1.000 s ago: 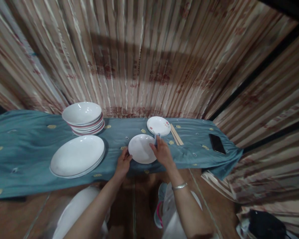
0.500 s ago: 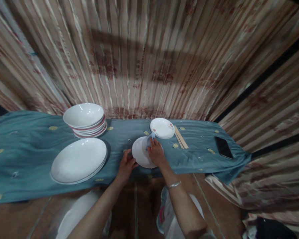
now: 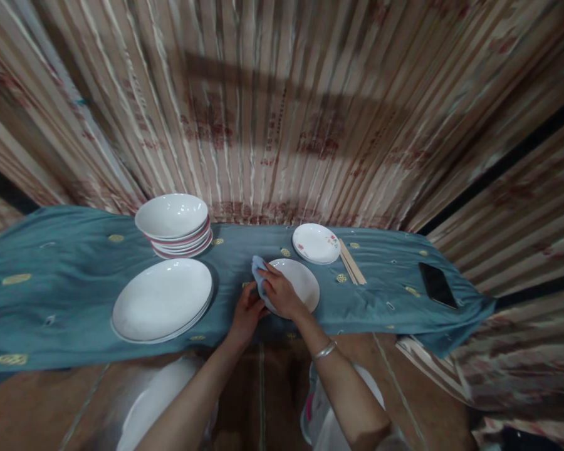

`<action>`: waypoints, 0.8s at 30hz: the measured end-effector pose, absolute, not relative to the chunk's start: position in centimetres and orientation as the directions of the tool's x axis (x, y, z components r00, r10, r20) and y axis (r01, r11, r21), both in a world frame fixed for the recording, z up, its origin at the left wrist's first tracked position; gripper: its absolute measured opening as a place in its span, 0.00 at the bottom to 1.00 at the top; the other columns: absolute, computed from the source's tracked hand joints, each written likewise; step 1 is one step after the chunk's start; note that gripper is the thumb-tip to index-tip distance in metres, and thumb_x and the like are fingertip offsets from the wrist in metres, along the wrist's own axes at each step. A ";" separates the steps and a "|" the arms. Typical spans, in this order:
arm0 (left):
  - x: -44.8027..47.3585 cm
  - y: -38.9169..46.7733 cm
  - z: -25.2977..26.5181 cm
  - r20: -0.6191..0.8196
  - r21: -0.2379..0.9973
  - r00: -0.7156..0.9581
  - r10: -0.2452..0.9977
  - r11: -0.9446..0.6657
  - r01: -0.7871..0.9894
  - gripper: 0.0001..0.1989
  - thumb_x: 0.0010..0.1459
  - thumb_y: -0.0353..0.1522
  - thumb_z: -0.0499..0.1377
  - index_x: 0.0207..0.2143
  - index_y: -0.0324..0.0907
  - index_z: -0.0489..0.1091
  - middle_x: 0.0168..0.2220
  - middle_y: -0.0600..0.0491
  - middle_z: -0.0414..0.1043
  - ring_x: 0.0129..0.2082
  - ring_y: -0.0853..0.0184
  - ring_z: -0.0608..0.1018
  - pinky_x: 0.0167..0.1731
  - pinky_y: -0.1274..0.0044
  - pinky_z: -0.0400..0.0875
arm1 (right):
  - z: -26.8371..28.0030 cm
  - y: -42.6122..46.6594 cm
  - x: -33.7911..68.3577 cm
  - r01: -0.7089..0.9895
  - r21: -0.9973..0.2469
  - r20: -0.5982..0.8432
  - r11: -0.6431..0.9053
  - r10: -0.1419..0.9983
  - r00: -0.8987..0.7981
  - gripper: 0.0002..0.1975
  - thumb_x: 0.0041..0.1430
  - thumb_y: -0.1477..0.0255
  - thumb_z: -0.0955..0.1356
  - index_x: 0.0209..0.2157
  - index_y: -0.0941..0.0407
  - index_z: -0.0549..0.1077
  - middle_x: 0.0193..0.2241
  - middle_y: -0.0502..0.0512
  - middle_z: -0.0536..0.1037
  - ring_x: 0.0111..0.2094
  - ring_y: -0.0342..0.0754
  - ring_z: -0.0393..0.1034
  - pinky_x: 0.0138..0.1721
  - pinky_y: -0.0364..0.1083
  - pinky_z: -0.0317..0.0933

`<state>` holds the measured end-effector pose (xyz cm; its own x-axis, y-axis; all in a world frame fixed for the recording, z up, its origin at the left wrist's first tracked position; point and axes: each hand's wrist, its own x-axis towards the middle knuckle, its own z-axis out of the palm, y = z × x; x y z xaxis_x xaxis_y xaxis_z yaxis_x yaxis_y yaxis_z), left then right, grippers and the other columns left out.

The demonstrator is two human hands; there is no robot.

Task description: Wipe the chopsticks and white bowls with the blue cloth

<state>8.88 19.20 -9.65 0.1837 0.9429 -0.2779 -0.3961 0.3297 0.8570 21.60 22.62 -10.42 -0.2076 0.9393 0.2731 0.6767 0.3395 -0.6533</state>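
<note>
A white plate (image 3: 303, 285) lies near the front edge of the cloth-covered table, between my hands. My right hand (image 3: 278, 289) presses a light blue cloth (image 3: 259, 269) against the plate's left side, fingers closed over it. At the plate's lower left rim, my left hand (image 3: 248, 312) grips the edge, thumb and fingers about it. Part of the plate's left side is hidden by the cloth and my right hand. Just behind it sits a small stack of white plates with a red flower pattern (image 3: 316, 243).
Stacked white bowls (image 3: 172, 216) stand at the back left, with large oval plates (image 3: 162, 300) in front. Chopsticks (image 3: 352, 263) lie beside the flowered plates. A black phone (image 3: 437, 285) rests on the teal tablecloth (image 3: 385, 307) at right. A pleated curtain (image 3: 272, 125) hangs behind.
My right hand has swept the blue cloth from the plate's back and right over to its left side. My left hand stays at the rim. The view has shifted slightly left.
</note>
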 end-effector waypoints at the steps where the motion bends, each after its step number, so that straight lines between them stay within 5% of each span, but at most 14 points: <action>1: 8.9 19.2 -9.8 -0.281 0.856 0.178 0.943 0.330 -0.398 0.28 0.39 0.32 0.64 0.45 0.42 0.62 0.34 0.53 0.73 0.31 0.68 0.75 0.30 0.75 0.72 | -10.2 22.3 21.5 0.663 -0.665 0.262 0.344 0.939 -0.224 0.21 0.61 0.75 0.59 0.55 0.56 0.68 0.60 0.58 0.63 0.61 0.50 0.56 0.61 0.52 0.52; 7: 8.7 19.0 -9.9 -0.299 0.843 0.163 0.940 0.340 -0.417 0.27 0.36 0.34 0.66 0.43 0.43 0.64 0.31 0.55 0.72 0.31 0.66 0.75 0.32 0.74 0.71 | -8.9 20.5 21.9 0.552 -0.782 0.179 0.290 0.952 -0.247 0.18 0.58 0.77 0.60 0.48 0.53 0.74 0.55 0.54 0.70 0.55 0.47 0.65 0.56 0.49 0.57; 14: 8.6 18.9 -8.8 -0.296 0.824 0.179 0.938 0.345 -0.450 0.19 0.40 0.34 0.61 0.38 0.43 0.66 0.31 0.57 0.71 0.29 0.69 0.74 0.29 0.75 0.71 | -8.0 18.6 23.6 0.392 -0.907 0.030 0.157 0.950 -0.311 0.14 0.53 0.78 0.63 0.38 0.55 0.78 0.41 0.50 0.79 0.37 0.44 0.73 0.38 0.42 0.64; 19: 8.7 19.1 -9.4 -0.285 0.868 0.149 0.947 0.321 -0.379 0.22 0.41 0.37 0.64 0.41 0.43 0.65 0.27 0.58 0.70 0.27 0.69 0.74 0.28 0.75 0.71 | -7.8 17.5 25.6 0.523 -0.849 -0.107 0.071 0.947 -0.302 0.15 0.49 0.80 0.63 0.34 0.56 0.79 0.27 0.48 0.79 0.25 0.40 0.69 0.28 0.38 0.60; 24: 8.8 19.3 -9.9 -0.267 0.893 0.132 0.955 0.296 -0.338 0.25 0.39 0.38 0.66 0.42 0.43 0.65 0.30 0.56 0.71 0.31 0.67 0.75 0.30 0.72 0.73 | -7.2 16.8 28.1 0.715 -0.686 -0.084 0.132 0.962 -0.259 0.14 0.48 0.81 0.64 0.30 0.55 0.80 0.31 0.50 0.81 0.34 0.45 0.74 0.39 0.42 0.63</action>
